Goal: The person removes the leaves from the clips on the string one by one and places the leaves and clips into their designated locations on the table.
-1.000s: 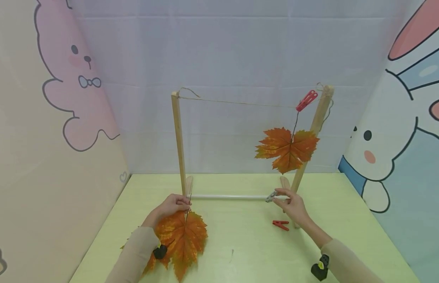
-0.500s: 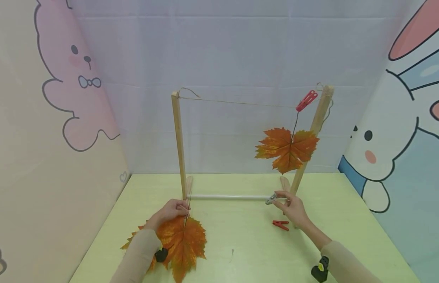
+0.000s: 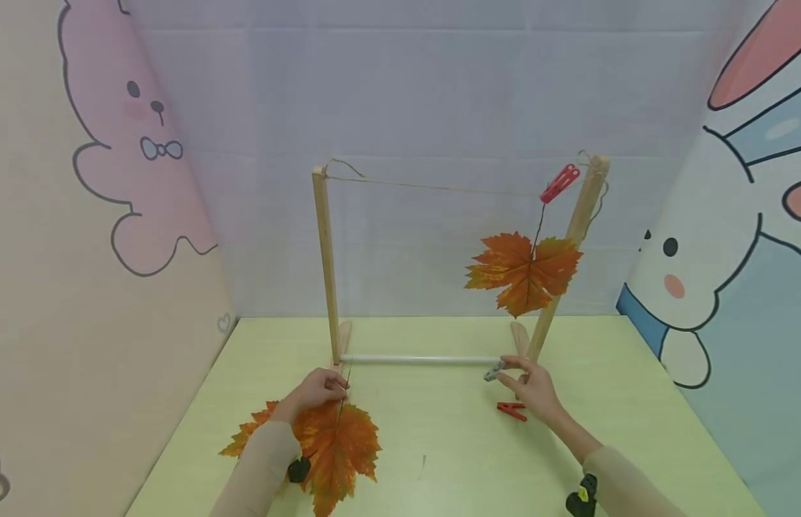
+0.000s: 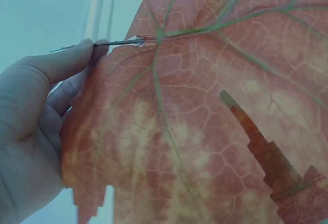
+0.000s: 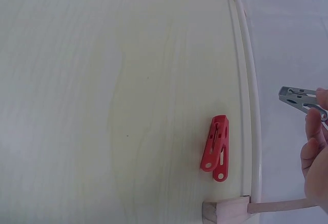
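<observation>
My left hand (image 3: 319,390) pinches the thin dark stem of an orange artificial maple leaf (image 3: 341,449), whose blade hangs down toward me. In the left wrist view the stem (image 4: 120,43) passes between thumb and fingertip, and the leaf's veined face fills much of the frame. Part of another orange leaf (image 3: 248,431) shows behind my left forearm. Between thumb and fingers, my right hand (image 3: 535,388) holds a grey clothespin (image 3: 494,371) by its handle end, with its nose pointing left. Below that hand a red clothespin (image 5: 217,147) lies on the table.
A wooden frame stands ahead, with a left post (image 3: 326,266), a right post (image 3: 586,205) and a white bar (image 3: 420,359) low between them. Twine (image 3: 426,187) joins the post tops. From it a pink-red clothespin (image 3: 559,184) holds a hanging maple leaf (image 3: 526,273).
My left hand has drifted slightly down toward me with the leaf, uncovering more of the second leaf. My right hand has lowered a little, and the grey clothespin has tipped flatter.
</observation>
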### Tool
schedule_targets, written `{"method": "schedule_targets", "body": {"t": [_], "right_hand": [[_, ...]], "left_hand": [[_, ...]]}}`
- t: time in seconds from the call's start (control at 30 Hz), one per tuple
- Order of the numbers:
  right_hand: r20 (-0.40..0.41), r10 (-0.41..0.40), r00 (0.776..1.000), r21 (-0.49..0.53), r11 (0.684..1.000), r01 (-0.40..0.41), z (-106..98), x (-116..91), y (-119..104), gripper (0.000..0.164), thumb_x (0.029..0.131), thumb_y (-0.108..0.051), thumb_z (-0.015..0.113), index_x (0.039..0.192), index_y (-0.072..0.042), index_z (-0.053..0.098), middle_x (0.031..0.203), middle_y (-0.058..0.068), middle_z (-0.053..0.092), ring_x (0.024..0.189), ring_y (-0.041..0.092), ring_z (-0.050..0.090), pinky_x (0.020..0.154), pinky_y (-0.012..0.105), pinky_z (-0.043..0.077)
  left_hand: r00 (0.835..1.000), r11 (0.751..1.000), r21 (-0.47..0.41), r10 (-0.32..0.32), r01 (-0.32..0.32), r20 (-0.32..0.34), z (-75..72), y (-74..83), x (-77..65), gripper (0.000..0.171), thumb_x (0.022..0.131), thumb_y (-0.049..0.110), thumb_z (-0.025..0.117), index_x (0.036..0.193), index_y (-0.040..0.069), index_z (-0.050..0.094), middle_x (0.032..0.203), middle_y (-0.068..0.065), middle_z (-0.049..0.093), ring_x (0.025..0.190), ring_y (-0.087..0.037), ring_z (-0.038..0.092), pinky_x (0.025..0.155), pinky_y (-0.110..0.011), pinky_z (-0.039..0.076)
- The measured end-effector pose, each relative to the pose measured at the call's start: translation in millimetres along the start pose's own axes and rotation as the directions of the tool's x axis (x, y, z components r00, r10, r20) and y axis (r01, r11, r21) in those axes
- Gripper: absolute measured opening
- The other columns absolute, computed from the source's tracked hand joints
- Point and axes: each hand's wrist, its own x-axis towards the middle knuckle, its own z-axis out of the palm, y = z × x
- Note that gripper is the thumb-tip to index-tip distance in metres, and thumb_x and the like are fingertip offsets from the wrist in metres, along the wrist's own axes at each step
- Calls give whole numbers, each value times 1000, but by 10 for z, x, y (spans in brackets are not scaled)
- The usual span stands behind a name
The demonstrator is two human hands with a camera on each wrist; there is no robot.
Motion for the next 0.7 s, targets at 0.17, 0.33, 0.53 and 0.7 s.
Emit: {"method": "schedule_targets", "body": {"t": [0.17, 0.33, 0.53, 0.7], "right_hand": [[-29, -18, 999, 6, 1000, 19, 18, -16, 86, 29, 79, 4, 64, 107, 9, 59, 96, 29, 59, 38, -1, 36, 35, 16, 30], [-49, -9, 999, 37, 999, 11, 49, -6, 307, 30, 78, 2, 67, 106, 7, 60, 94, 27, 60, 37, -3, 31, 34, 18, 28], [-53, 23, 998, 12, 1000, -22, 77, 8, 626, 34, 78, -3, 68, 109, 7, 59, 93, 22, 62, 37, -3, 30, 33, 19, 27], [-66, 45, 997, 21, 999, -44, 78, -11, 752, 34, 77, -2, 69, 108, 7, 59, 94, 24, 62, 37, -2, 28, 34, 20, 28]], "left_hand": [[997, 983, 179, -18, 30, -70, 19, -8, -7, 12, 82, 3, 63, 90, -6, 65, 80, -8, 66, 71, -15, 60, 62, -26, 49], [991, 953, 291, -47, 81, -123, 54, 47, -27, 6, 80, 3, 65, 84, -1, 66, 75, -3, 63, 68, -14, 56, 61, -30, 48], [990, 955, 288, -37, 76, -138, 84, 30, -34, 9, 80, 3, 64, 87, -3, 66, 77, -4, 64, 70, -14, 58, 62, -29, 48], [981, 965, 244, -55, 100, -184, 90, -41, -23, 12, 80, 4, 65, 90, -3, 67, 80, -6, 65, 73, -17, 59, 66, -33, 50]]}}
